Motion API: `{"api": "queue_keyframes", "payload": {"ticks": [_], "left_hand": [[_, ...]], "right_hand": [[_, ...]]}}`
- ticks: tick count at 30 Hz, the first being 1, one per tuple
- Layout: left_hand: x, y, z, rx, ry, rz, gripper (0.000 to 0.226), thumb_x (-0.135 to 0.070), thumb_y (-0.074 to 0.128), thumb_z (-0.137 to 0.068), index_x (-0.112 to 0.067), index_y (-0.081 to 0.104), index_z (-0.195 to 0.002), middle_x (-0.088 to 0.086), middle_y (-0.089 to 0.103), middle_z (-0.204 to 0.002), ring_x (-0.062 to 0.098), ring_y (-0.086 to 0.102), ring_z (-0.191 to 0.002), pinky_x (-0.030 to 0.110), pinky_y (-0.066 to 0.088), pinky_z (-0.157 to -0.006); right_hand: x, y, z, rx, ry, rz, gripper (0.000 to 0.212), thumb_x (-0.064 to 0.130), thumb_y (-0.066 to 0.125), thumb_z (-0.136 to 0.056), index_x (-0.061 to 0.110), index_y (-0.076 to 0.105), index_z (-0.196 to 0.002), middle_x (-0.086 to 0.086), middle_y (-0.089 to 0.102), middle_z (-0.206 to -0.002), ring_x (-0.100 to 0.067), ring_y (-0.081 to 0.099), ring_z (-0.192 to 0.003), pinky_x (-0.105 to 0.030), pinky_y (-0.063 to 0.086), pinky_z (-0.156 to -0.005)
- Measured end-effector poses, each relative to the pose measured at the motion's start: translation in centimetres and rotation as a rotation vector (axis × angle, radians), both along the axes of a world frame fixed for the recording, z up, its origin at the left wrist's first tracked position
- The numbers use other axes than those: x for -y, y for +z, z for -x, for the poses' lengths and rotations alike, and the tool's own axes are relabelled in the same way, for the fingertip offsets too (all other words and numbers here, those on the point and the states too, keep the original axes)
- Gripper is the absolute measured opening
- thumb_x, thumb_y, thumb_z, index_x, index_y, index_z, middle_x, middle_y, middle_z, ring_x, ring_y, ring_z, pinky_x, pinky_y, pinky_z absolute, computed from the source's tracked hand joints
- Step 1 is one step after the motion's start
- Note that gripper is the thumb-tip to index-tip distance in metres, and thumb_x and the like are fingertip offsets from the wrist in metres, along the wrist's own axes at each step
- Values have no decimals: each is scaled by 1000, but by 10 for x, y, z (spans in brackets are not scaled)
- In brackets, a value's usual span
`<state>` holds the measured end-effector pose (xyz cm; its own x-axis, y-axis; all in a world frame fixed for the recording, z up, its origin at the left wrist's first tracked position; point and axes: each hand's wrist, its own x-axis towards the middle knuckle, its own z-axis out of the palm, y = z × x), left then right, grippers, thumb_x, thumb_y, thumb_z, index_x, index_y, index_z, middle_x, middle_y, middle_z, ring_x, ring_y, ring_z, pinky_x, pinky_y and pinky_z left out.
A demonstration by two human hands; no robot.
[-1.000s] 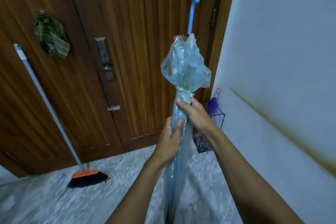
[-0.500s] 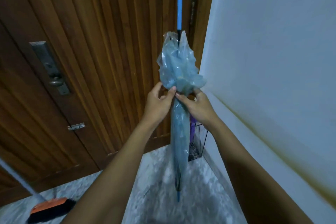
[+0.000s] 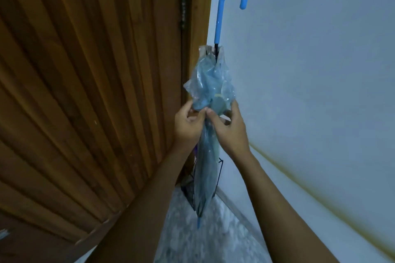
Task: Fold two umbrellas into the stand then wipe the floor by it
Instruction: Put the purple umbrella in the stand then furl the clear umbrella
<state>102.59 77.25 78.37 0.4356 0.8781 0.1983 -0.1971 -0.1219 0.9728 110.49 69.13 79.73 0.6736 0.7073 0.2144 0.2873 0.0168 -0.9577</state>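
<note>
Head view: fingers of left hand [image 3: 188, 127] and right hand [image 3: 230, 132] pinch the umbrella [image 3: 210, 83], which mostly hides the stand [image 3: 189, 195].

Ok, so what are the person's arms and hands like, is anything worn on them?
Both are bare. The left hand and right hand show no gloves or rings, and the left forearm and right forearm carry no sleeve, watch or bracelet as far as the picture reaches.
</note>
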Motion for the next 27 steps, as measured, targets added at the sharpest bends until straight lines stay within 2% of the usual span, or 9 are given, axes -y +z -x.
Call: {"api": "queue_keyframes", "payload": {"ticks": [2, 4, 7, 11, 17, 20, 22, 25, 27], "left_hand": [[-18, -4, -16, -48, -80, 1, 32, -7, 60, -94, -14, 62, -125, -14, 75, -86, 4, 72, -80, 24, 57, -74], [-38, -7, -33, -124, -145, 4, 30, -15, 57, -96, -28, 62, -122, -20, 74, -81, 2, 72, -80, 30, 59, -78], [-67, -12, -61, -171, -205, -83, 29, -32, 52, -94, -37, 61, -121, 8, 74, -105, 26, 71, -96, 50, 57, -86], [-105, -22, -104, -177, -205, -115, 42, -48, 54, -91, -29, 61, -128, 6, 66, -124, 20, 68, -106, 50, 57, -89], [-142, -48, -154, -191, -154, -37, 27, -20, 58, -97, -15, 63, -123, 3, 68, -118, 20, 65, -112, 43, 55, -93], [-153, -88, -165, -220, -120, -35, 16, -12, 60, -96, -10, 64, -112, 8, 68, -111, 22, 65, -109, 32, 56, -90], [-158, -125, -167, -269, -103, -20, 9, -10, 63, -94, -17, 62, -100, 0, 67, -100, 13, 65, -99, 24, 54, -84], [-162, -191, -167, -323, -142, 28, 11, -15, 66, -91, -15, 60, -101, 10, 67, -103, 19, 66, -101, 39, 56, -90], [-164, -233, -166, -336, -179, 17, 25, -11, 65, -92, -21, 58, -114, 5, 66, -115, 20, 63, -113, 39, 52, -99]], "right_hand": [[-17, -2, -26, 7, -15, 22, 46, 39, 69, -91, 26, 50, -131, 7, 67, -115, 9, 67, -91, -20, 59, -77], [-36, -6, -54, 2, -54, 43, 43, 45, 69, -90, 29, 53, -127, 10, 68, -114, -1, 67, -99, -39, 61, -84], [-65, -13, -93, -6, -60, 30, 46, 50, 70, -85, 33, 55, -125, 9, 69, -116, -10, 68, -105, -48, 59, -87], [-99, -23, -137, -38, -33, -45, 43, 39, 69, -89, 29, 53, -128, 2, 70, -116, -15, 71, -102, -46, 60, -86], [-145, -67, -188, -104, 1, -115, 36, 36, 65, -92, 31, 52, -125, -5, 65, -125, -21, 67, -112, -52, 57, -90], [-158, -117, -203, -83, 10, -84, 46, 35, 69, -90, 16, 52, -129, -10, 64, -124, -25, 67, -112, -54, 56, -90], [-163, -159, -211, -39, 44, -43, 43, 27, 69, -91, 6, 55, -126, -15, 65, -120, -25, 67, -110, -51, 56, -92], [-166, -233, -219, -47, 101, 21, 29, 15, 69, -90, 4, 59, -115, -13, 66, -109, -16, 67, -103, -40, 56, -88], [-166, -286, -222, -28, 141, 58, 30, 21, 72, -89, 4, 58, -110, -10, 66, -102, -17, 68, -97, -45, 57, -87]]}}
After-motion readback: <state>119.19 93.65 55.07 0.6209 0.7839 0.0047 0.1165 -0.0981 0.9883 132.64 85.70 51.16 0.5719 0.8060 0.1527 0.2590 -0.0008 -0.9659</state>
